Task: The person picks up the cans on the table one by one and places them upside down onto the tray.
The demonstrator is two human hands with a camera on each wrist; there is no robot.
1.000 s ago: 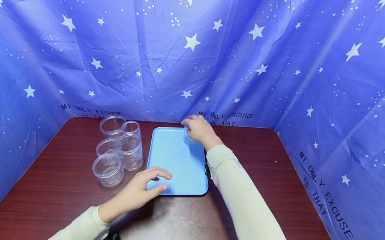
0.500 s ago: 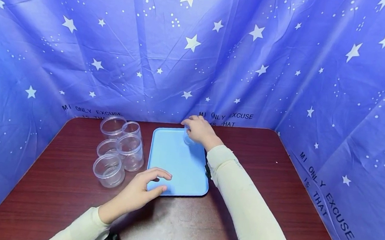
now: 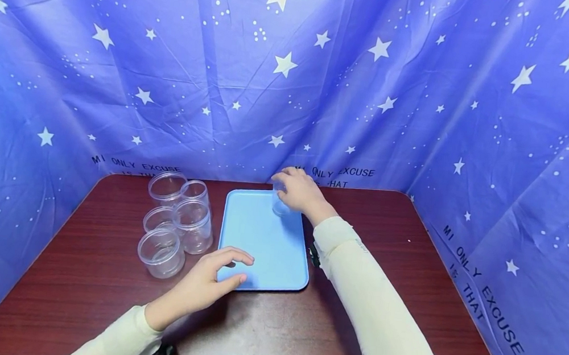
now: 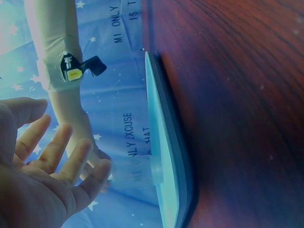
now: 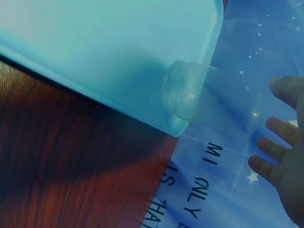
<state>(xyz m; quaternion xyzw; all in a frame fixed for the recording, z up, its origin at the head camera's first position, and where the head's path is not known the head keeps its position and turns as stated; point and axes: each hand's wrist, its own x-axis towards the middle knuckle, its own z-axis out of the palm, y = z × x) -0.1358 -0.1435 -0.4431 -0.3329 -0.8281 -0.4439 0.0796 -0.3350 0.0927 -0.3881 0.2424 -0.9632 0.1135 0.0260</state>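
Note:
A clear plastic jar [image 5: 183, 92] stands on the far right corner of the blue tray [image 3: 262, 244], its ridged end against the tray surface. Over it is my right hand [image 3: 301, 191], which partly hides it in the head view. The right wrist view shows that hand's fingers [image 5: 273, 149] spread apart at the jar's upper end, not curled round it. My left hand [image 3: 210, 273] hovers at the tray's near left corner, thumb and fingers apart, holding nothing. In the left wrist view its fingers [image 4: 57, 149] are loosely bent.
Several clear jars, among them a front short jar [image 3: 161, 252] and a taller jar [image 3: 192, 226], stand grouped left of the tray. The dark red wooden table [image 3: 375, 255] ends at a blue star-patterned curtain [image 3: 233, 69] behind and at both sides.
My right hand has risen slightly and shifted to the right at the jar, with the forearm moving right too. My left hand, the tray and the grouped jars have stayed put.

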